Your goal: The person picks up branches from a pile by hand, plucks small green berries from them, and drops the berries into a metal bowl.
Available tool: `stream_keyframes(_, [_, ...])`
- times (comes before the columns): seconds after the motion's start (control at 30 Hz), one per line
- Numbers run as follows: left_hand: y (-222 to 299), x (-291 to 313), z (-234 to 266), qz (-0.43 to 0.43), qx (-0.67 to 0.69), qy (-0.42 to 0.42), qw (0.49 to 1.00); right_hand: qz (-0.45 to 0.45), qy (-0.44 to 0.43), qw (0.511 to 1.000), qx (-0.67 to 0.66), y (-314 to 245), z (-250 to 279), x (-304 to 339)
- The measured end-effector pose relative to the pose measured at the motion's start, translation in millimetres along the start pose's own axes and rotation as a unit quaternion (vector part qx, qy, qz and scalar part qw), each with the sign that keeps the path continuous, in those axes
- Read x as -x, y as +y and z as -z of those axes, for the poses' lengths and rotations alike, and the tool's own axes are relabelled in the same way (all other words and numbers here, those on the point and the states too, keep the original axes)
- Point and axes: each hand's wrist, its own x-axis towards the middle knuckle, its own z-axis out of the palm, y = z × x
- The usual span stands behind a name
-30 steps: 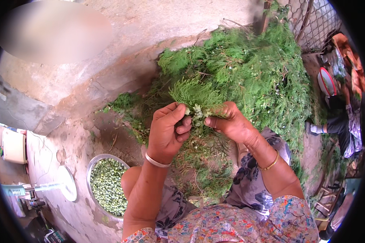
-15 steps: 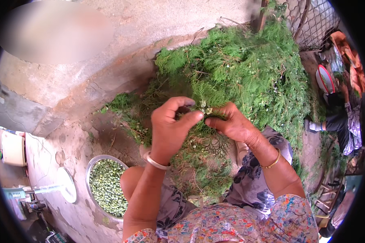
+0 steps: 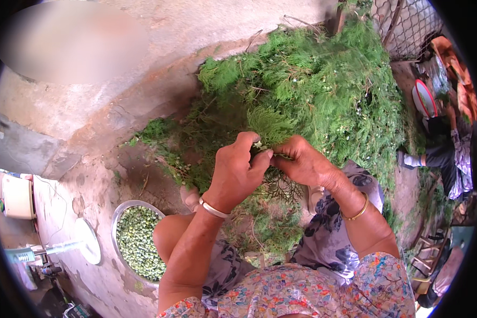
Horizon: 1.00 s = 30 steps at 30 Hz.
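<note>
A green sprig (image 3: 270, 123) of feathery, scale-leaved conifer, like arborvitae, is held between my two hands over the ground. My right hand (image 3: 303, 161) pinches its stem, and darker twigs hang below the fingers. My left hand (image 3: 239, 165) closes thumb and finger around the pale green cones (image 3: 257, 144) on the sprig, which its fingertips partly cover. To the left of my knee stands a round metal basin (image 3: 116, 233) filled with small green cones (image 3: 139, 241).
A large heap of cut green branches (image 3: 323, 85) spreads ahead and to the right. Loose clippings (image 3: 270, 225) lie between my legs. A white fan (image 3: 87, 241) stands at the left. Another person (image 3: 445, 159) sits at the far right by a red-rimmed white basin (image 3: 425, 98).
My left hand has moved right and closed over the pale cones, its thumb and finger coming together. My right hand keeps its grip on the sprig, almost in place.
</note>
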Motion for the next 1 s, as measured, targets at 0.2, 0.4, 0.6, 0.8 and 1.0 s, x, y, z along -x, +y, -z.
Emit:
stream_keyframes(0.2, [0.1, -1.2, -1.0, 0.042, 0.096, 0.035, 0.994, -0.017, -0.018, 1.000, -0.006, -14.2, 11.3, 2.1])
stream_keyframes(0.4, [16.1, -7.1, 11.8, 0.284, 0.453, 0.016, 0.845, 0.010, 0.030, 0.998, -0.055, -14.9, 12.9, 4.2])
stream_keyframes(0.6, [-10.4, -11.6, 27.0, 0.254, 0.717, -0.012, 0.649, -0.014, 0.026, 0.998, -0.056, -15.3, 9.5, 0.8])
stream_keyframes(0.8, [7.3, -10.0, 28.5, 0.245, 0.541, 0.017, 0.804, 0.031, 0.083, 0.996, -0.030, -5.5, 9.3, -3.1])
stream_keyframes(1.0, [4.4, -3.1, -0.8, 0.085, 0.136, 0.068, 0.985, 0.014, 0.051, 0.998, -0.021, -12.2, 2.7, -3.6])
